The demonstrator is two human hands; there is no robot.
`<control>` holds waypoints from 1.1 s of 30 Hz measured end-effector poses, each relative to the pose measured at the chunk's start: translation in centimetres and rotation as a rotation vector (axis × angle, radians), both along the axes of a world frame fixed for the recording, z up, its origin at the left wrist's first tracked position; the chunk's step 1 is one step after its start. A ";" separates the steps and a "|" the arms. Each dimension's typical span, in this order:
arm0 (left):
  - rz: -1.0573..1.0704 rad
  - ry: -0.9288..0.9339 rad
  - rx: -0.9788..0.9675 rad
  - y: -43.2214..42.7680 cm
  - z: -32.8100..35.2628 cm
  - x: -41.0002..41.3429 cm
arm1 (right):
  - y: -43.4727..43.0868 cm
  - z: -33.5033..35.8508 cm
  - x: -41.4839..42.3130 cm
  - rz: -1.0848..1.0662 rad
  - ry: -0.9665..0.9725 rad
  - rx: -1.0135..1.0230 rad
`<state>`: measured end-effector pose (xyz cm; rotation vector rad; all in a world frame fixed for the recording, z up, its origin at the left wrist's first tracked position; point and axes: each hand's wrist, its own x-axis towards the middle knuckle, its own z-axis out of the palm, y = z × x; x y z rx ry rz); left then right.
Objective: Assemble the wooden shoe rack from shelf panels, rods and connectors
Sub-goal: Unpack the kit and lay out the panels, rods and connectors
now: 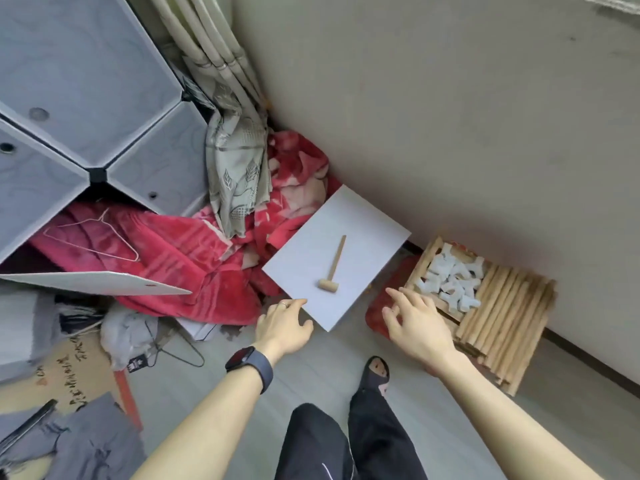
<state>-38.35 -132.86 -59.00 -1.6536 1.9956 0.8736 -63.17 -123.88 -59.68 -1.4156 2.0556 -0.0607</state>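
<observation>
With open, empty left hand (284, 328) and right hand (415, 323), grip shelf panel (349, 230) by near corner, keep mallet (333, 269) from sliding, then collect connectors (450, 282).

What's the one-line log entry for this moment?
state: parts loose | left hand: open, at white panel edge | right hand: open, near connectors | rods: stacked beside connectors | mallet: on panel

White shelf panel (360, 237) on floor, wooden mallet (334, 265) lying on it — left hand (285, 325), fingers extended, at near edge. Right hand (414, 323) spread beside crate (426, 259) of white connectors (450, 278) and rods (498, 317).
</observation>
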 end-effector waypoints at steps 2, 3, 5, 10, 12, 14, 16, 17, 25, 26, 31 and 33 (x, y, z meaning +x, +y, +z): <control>0.028 -0.005 0.042 -2.1 -2.7 -0.7 | -3.1 -2.9 -0.2 -0.008 -0.038 0.041; 0.041 -0.004 0.052 -3.2 -4.2 -1.1 | -4.6 -4.6 -0.3 0.005 -0.055 0.056; 0.065 -0.010 0.057 -5.3 -7.4 -1.9 | -7.1 -8.1 -0.4 0.055 -0.065 0.111; 0.004 -0.001 0.075 -10.0 -16.5 -4.4 | -10.9 -17.5 -0.2 0.082 -0.038 0.255; -0.059 0.005 0.062 -11.2 -20.1 -5.3 | -12.0 -20.7 0.3 0.120 -0.018 0.313; -0.147 0.003 0.032 -11.5 -22.8 -6.0 | -12.6 -23.4 0.8 0.150 0.006 0.351; -0.310 -0.024 -0.008 -11.5 -24.9 -6.4 | -13.0 -25.2 1.4 0.210 0.010 0.401; -0.401 -0.042 -0.038 -11.4 -25.6 -6.3 | -12.9 -25.7 1.8 0.232 0.012 0.418; -0.651 0.090 -0.015 -14.1 -26.6 -4.1 | -13.4 -25.3 1.5 0.166 -0.089 0.480; -0.621 0.126 0.010 -14.6 -26.1 -3.9 | -13.9 -24.9 1.4 0.130 -0.125 0.483; -0.717 0.330 -0.117 -16.6 -21.3 -4.8 | -15.3 -20.4 1.0 -0.541 -0.543 0.280; -0.919 0.411 -0.199 -17.3 -19.0 -6.1 | -14.9 -17.1 0.1 -0.740 -0.609 0.068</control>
